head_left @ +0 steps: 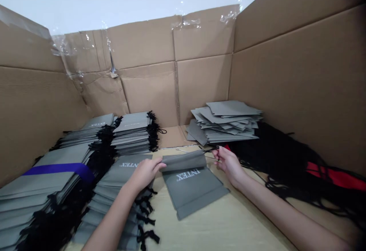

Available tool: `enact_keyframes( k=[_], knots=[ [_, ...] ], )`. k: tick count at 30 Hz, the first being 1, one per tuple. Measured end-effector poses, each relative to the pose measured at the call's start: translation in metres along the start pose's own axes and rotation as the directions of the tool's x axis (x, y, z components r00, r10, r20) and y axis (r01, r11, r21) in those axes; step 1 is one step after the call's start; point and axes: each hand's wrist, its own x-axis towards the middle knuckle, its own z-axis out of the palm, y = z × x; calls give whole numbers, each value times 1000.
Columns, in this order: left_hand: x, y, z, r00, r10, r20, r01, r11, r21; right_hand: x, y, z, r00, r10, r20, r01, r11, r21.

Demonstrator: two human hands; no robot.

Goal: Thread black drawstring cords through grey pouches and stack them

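A grey fabric pouch with upside-down white INTEX lettering lies flat on the table in front of me. Over its far end is a raised grey fabric flap; whether it belongs to that pouch or a second one, I cannot tell. My left hand pinches the flap's left end between thumb and fingers. At the other end, my right hand is closed on a thin black cord that runs to the flap's right edge. A thin wire-like piece shows just beyond the flap.
Stacks of grey pouches with black cord ends stand at left, one bundle wrapped by a purple band. Loose grey pieces are piled at back right. Black cords with red cloth lie right. Cardboard walls surround the table.
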Motion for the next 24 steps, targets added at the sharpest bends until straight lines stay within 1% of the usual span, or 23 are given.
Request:
enact_keyframes(
  k=[3,6,11,13,15,17,20,24],
  knots=[
    [3,-5,1,1000,12,4,-11,995,-97,-2,-1,-2,994,113,7,-114,989,96],
    [5,-6,1,1000,23,-4,-23,983,-183,0,-2,-6,980,195,39,-199,965,169],
    [5,-9,-1,1000,21,3,-19,943,-331,-2,-12,-7,946,296,131,-321,914,249],
    [5,-11,-1,1000,2,7,1,919,-395,-7,-21,-4,924,326,197,-374,876,305],
    [4,-13,0,999,-24,20,31,887,-461,-12,-31,0,897,327,299,-425,824,375],
    [3,-16,1,998,-46,48,64,850,-523,-18,-40,4,870,294,395,-454,790,412],
    [3,-20,4,994,-58,95,103,791,-602,-24,-49,7,844,263,468,-467,789,399],
    [3,-25,6,990,-60,127,130,730,-671,-25,-53,8,823,233,519,-450,825,343]
  ],
)
